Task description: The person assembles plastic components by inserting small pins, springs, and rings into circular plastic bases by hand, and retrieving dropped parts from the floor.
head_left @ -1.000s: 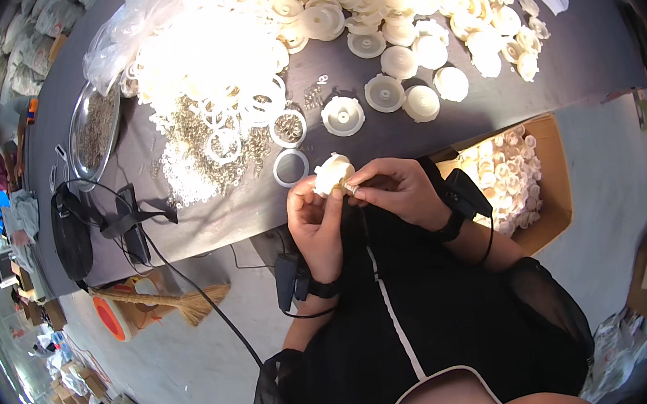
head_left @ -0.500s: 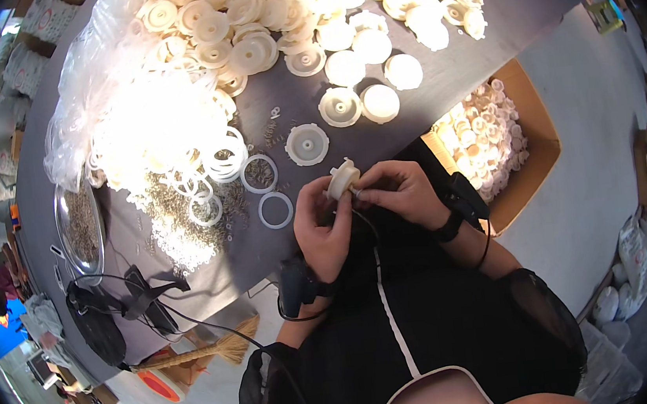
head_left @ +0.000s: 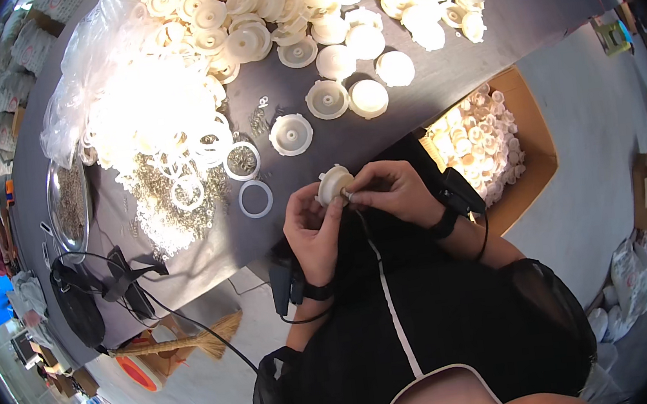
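Note:
Over the table's near edge, a cream round plastic cap (head_left: 333,184) with small tabs on its rim is gripped in my left hand (head_left: 314,230), thumb on its near side. My right hand (head_left: 391,192) pinches at the cap's right side, where a small part shows between thumb and forefinger; its kind is too small to tell. Beyond the hands a similar cap (head_left: 291,134) lies hollow side up. To the left of my left hand lies a flat white ring (head_left: 255,199), and a second ring (head_left: 242,162) lies on some small springs.
A heap of cream caps (head_left: 249,42) covers the table's far side. Sunlit rings and small metal springs (head_left: 154,200) lie at left, near a metal tray (head_left: 69,205) and a black pouch (head_left: 78,307). A cardboard box (head_left: 535,152) of small pale parts stands at right.
The cap has tilted in my fingers, its broad face turned more toward me. Both hands stay closed on it. The view has shifted slightly, so the table's things sit a little further left.

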A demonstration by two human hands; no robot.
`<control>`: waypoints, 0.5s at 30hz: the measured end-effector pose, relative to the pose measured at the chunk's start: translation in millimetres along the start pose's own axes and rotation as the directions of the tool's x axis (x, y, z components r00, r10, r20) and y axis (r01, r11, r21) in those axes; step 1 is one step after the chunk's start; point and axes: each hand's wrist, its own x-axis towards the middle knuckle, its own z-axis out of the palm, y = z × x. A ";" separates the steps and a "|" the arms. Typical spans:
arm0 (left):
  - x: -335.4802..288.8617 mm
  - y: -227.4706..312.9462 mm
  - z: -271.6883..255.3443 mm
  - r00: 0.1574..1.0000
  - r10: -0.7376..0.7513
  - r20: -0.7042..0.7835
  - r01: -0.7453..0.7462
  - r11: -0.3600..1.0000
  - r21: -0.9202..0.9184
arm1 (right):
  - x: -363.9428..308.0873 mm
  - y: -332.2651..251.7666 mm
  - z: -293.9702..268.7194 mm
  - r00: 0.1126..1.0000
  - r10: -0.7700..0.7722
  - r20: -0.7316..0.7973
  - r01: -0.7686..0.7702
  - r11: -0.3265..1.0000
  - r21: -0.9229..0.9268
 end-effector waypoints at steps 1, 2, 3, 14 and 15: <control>-2.5 -0.7 1.8 1.000 0.017 -0.008 -0.017 1.000 0.014 | -1.1 -2.5 -1.7 0.999 0.029 0.025 -0.029 1.000 0.003; -4.7 -1.5 3.6 0.999 0.034 -0.015 -0.034 0.999 0.028 | -2.2 -3.9 -3.5 0.997 0.057 0.049 -0.057 0.998 0.007; -5.3 -1.4 5.4 0.999 0.038 -0.023 -0.038 0.999 0.032 | -3.0 -4.5 -5.1 0.997 0.057 0.058 -0.058 0.998 0.008; -14.6 0.9 17.6 0.997 0.069 -0.024 -0.067 0.995 0.075 | -14.5 -5.4 -8.8 0.995 -0.047 0.088 0.042 0.997 0.059; -16.0 -0.5 17.3 0.997 0.072 -0.021 -0.071 0.995 0.077 | -15.7 -5.3 -9.3 0.995 -0.052 0.088 0.046 0.997 0.060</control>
